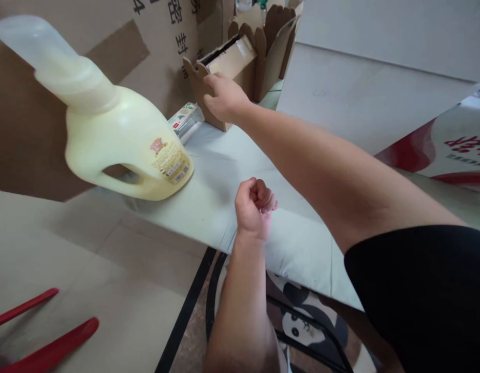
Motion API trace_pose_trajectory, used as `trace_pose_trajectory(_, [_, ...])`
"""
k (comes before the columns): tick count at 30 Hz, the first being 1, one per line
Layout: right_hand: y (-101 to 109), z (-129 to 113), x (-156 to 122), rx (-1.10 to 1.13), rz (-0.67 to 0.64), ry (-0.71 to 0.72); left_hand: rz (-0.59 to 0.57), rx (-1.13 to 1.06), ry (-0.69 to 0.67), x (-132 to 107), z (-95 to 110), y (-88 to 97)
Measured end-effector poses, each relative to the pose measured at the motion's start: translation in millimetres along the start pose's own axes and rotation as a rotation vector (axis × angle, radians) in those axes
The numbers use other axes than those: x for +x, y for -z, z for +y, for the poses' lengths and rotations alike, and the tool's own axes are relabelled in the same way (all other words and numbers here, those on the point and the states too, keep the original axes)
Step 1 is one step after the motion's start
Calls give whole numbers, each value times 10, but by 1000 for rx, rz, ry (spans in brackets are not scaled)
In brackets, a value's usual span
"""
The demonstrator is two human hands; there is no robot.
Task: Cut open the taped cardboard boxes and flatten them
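My right hand (224, 97) reaches across the white table (224, 176) to a small open cardboard box (234, 62). Its fingers are curled on the box's near rim. My left hand (254, 207) is a closed fist above the table's front edge, and nothing shows in it. A pale yellow jug (127, 145) with a handle, a label and a translucent cap sits at the left of the table, tilted toward the left. Neither hand touches it. A small clear-wrapped packet (185, 120) lies between the jug and the box.
A big printed carton (107, 31) walls the back left. More open cartons (274, 41) stand behind the small box. A red-and-white sack (453, 150) lies at the right. Red plastic pieces (49, 347) are at the lower left. A black frame with a panda cushion (302, 321) is below.
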State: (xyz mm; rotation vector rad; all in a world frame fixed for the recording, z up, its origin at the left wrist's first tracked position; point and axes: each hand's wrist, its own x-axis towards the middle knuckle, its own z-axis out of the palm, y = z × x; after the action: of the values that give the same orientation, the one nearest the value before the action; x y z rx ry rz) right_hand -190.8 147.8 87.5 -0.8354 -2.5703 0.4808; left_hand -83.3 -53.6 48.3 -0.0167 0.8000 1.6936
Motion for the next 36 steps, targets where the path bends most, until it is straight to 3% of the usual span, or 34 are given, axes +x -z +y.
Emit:
trace_pose_trajectory(3, [37,87,-191,-2,60,-30,3,4,-22,-2,-2,18])
trace_pose_trajectory(7, [210,362,-789,67,166,-83,88,-30,-144,-3,-24,37])
trace_pose_trajectory(10, [443,557,-1498,244,296,-136,285,-62,-348,19,-53,39])
trace_pose_trajectory(13, [707,679,-2386,329,456,-184,454,-73,-549,63,-77,50])
trace_pose_trajectory(17, [1004,728,-3559,434,684,-181,446,9,-536,133,-147,37])
trace_pose_trajectory(21, [1225,695,-4337,402,698,-191,395,148,-634,164,-330,-98])
trace_pose_trajectory(24, [1349,692,-4621,307,624,-130,232,275,-683,156,-519,-234])
trace_pose_trajectory(29, [1412,786,-4807,275,550,-98,4,372,-793,176,-804,-350])
trace_pose_trajectory(36, [1346,927,-4997,364,687,-107,-197,535,-894,130,-1053,-391])
